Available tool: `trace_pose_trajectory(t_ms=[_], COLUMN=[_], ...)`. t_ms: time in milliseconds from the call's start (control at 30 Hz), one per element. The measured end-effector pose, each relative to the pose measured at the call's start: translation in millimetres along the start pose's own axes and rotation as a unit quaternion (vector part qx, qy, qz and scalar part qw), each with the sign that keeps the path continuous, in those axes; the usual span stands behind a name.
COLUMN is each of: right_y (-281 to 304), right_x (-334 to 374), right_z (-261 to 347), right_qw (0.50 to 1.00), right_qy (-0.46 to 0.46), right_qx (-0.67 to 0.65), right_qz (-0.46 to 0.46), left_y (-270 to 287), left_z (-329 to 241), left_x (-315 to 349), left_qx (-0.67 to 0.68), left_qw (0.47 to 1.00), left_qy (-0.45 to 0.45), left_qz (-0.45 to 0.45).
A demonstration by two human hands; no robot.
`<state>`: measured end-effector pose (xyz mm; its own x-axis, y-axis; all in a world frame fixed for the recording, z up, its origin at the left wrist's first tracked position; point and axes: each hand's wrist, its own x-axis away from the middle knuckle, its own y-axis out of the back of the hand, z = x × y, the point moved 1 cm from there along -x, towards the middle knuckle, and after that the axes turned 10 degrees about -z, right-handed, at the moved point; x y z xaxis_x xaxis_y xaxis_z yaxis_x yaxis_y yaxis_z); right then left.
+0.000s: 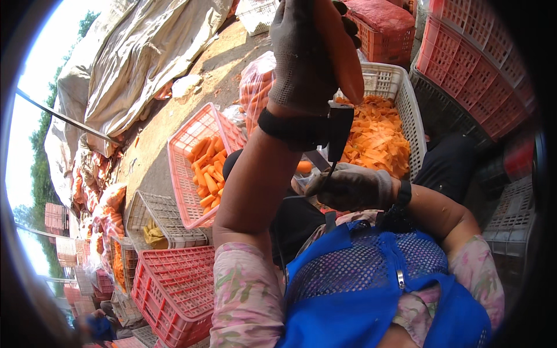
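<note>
Raised at the top of the head view, my left hand (301, 58) in a grey knit glove is closed around a large orange carrot (343, 61). A black strap with a small black box (340, 130) sits on that wrist. Lower down, my right hand (354, 188), gloved too, has its fingers curled in front of my body. A flat grey blade-like piece (316, 160) shows just above those fingers; what they grip is mostly hidden. Close by lies an orange carrot piece (303, 167). Beyond my right hand, a white crate (413, 116) holds a heap of orange peelings (377, 136).
A pink crate (177, 168) of peeled carrots stands left of my arm. Behind it is a clear bag (258, 87) of carrots. An overturned red crate (174, 290) and a grey crate (168, 214) sit lower left. Stacked red crates (464, 64) rise at right; tarpaulin (151, 64) drapes far left.
</note>
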<state>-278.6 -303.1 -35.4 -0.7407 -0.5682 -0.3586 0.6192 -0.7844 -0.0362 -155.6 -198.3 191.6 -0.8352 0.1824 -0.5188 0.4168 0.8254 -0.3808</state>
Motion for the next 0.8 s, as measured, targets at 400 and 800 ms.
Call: trace_pose_trajectory(t_ms=[400, 800], right_y=[-30, -37], right_x=[-7, 7], right_z=[17, 46], right_qw=[0.924, 0.794], right_qy=[-0.321, -0.396], right_qx=[-0.207, -0.462], right_qz=[0.019, -0.011], left_y=[81, 95], left_z=[73, 59], left_x=[9, 31], left_qx=[0.026, -0.001], left_qw=[0.978, 0.969], left_qy=[0.120, 0.112], left_qz=[-0.167, -0.221])
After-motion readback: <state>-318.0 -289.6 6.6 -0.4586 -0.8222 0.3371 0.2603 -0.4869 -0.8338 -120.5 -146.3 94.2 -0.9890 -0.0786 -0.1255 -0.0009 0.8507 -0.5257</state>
